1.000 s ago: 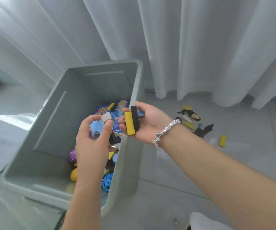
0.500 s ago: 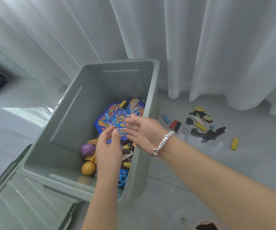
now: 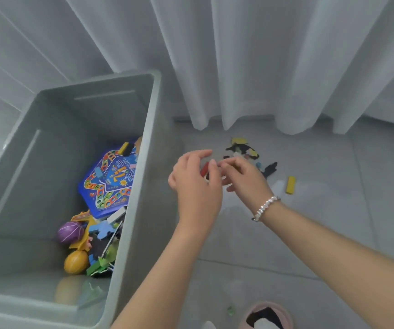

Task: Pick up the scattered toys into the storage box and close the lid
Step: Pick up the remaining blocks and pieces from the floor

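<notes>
Head view: you are reaching both hands over the floor beside the storage box, left hand and right hand loosely spread, holding nothing, above a red block. Scattered toys are lying beyond; gather several per grip, including the yellow block.

Both hands, left hand and right hand, hover over a red block on the floor, beside the open grey storage box.

Both hands now outside storage box.
</notes>
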{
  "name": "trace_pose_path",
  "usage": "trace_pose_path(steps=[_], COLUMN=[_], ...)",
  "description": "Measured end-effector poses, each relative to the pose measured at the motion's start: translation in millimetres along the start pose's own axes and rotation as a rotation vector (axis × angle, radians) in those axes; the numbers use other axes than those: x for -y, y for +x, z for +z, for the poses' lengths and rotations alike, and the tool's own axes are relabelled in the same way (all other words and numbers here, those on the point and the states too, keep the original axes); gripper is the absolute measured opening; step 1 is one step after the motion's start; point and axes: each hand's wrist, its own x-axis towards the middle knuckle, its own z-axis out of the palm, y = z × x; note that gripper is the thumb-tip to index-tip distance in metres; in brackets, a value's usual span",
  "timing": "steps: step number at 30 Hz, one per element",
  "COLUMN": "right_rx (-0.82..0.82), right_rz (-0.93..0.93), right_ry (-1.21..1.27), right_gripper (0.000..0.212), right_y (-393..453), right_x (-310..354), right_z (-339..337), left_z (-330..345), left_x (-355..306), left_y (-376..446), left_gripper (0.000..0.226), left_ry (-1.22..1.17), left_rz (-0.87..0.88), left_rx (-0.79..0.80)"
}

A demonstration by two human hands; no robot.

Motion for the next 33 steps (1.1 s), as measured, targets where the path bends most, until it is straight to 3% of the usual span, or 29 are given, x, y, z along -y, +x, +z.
trace_pose_path(steps=[6, 12, 15, 19, 25, 28, 33], right_rx=[-0.225, -0.425, -0.357, -0.256, -0.250, -0.256, -0.257], right_rz=[0.032, 0.126, 0.268, 0.279, 0.126, 0.112, 0.093], right_ry=[-0.284, -0.747, -0.836, -0.839, -0.752, -0.833, -0.477], right_gripper=[0.014, 0.044, 0.058, 0.063, 0.023, 0.019, 0.022], right_y=[31, 43, 48, 62, 70, 64, 57], right_x=[-89, -145, -156, -166, -171, -175, -176], right_z=[-47, -83, -95, -100, -90, -84, -84], left_z=[93, 136, 140, 144, 158, 159, 155], left_x=[37, 107, 132, 136, 138, 141, 142], left_y=[27, 40, 53, 76, 67, 57, 47], left_gripper=[0.024, 0.050, 0.069, 0.076, 0.041, 0.029, 0.028], left_ry=[0.125, 0.272, 0.363, 0.510, 0.300, 0.241, 0.229], left_rz=[-0.091, -0.224, -0.258, -0.161, -0.057, -0.036, -0.018], left_rx=[0.261, 0.368, 0.459, 0.590, 0.499, 0.464, 0.475])
